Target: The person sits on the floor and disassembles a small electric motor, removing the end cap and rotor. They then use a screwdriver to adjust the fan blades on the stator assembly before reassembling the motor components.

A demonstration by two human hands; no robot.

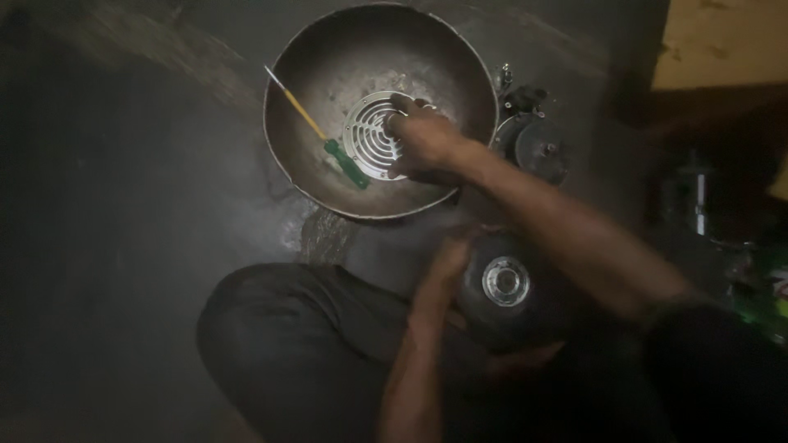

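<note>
- The round slotted metal grille [376, 135] lies in the middle of the dark metal bowl [328, 57], at 12 o'clock.
- The right hand [427, 139] pinches its 3 o'clock edge, fingers curled.
- The left hand [447, 267] cups the black motor housing [505, 287] at 5 o'clock.
- The green-handled screwdriver [324, 135] rests at the grille's 9 o'clock.

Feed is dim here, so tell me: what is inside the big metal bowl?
Inside the metal bowl lie a round slotted metal grille and a green-handled screwdriver. The right hand rests on the grille, covering its right edge and the bowl bottom beneath.

Green-handled, yellow-shafted screwdriver [328, 139]; silvery ring-slotted grille [373, 135]; dull grey bowl [328, 49]; black housing [505, 291].
</note>
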